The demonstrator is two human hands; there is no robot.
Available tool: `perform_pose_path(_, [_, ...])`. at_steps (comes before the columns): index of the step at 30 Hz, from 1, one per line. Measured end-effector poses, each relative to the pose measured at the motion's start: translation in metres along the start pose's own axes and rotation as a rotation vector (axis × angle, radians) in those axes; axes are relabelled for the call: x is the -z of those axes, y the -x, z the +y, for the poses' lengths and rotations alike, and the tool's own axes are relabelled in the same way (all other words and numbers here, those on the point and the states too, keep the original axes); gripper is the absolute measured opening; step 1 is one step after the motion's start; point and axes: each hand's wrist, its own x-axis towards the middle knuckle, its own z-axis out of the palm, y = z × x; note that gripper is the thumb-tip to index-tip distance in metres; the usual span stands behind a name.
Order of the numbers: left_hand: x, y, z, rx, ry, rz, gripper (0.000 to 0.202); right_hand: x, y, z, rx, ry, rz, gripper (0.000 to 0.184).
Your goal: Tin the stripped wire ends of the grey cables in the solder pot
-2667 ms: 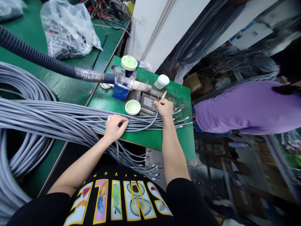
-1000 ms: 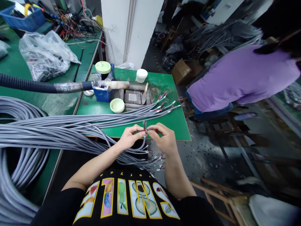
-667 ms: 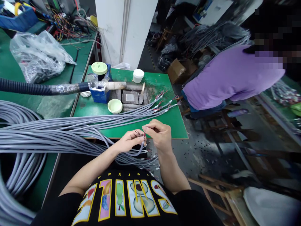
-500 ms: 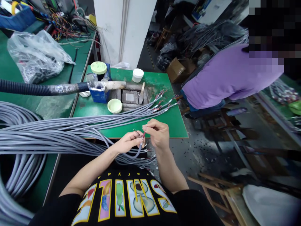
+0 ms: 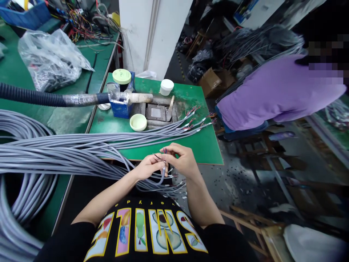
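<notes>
Green worktop (image 5: 201,145) ahead, small square metal pot (image 5: 156,112) sunk near its far side. Pale green lid (image 5: 138,122) just left of pot, white jar (image 5: 166,87) behind. Blue box (image 5: 121,108) carrying corrugated hose (image 5: 35,97) from left. Crumpled plastic bag (image 5: 51,60) on far-left bench. Person in purple top (image 5: 275,91) bending at right. White pillar (image 5: 155,32) behind.

The person wears a black short-sleeved cotton T-shirt (image 5: 147,236), filling the picture's lower edge around 6 o'clock. Across its chest runs large block lettering outlined in yellow, each pale letter filled with fruit pictures: avocado halves, a pear, red and blue pieces. Above it sits a smaller line of yellow letters. Both forearms are bare, with no watch, ring or glove on the left hand (image 5: 148,168) or right hand (image 5: 183,162).
</notes>
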Motion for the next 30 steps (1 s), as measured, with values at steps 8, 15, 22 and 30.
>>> perform_pose_path(8, [0.009,0.010,0.000,0.104,0.032,-0.044,0.044,-0.017,-0.009,0.006,-0.029,-0.316,0.061,0.024])
perform_pose_path(15, [0.012,0.014,0.004,0.101,0.148,-0.008,0.044,-0.004,-0.025,0.016,-0.059,-0.658,0.145,0.031])
perform_pose_path(22, [0.013,0.017,0.005,0.094,0.215,-0.040,0.036,-0.010,-0.022,0.013,-0.132,-0.479,-0.305,0.013])
perform_pose_path(30, [0.016,0.022,0.000,0.075,0.273,-0.025,0.038,-0.036,-0.023,0.009,-0.071,-0.690,-0.047,0.019])
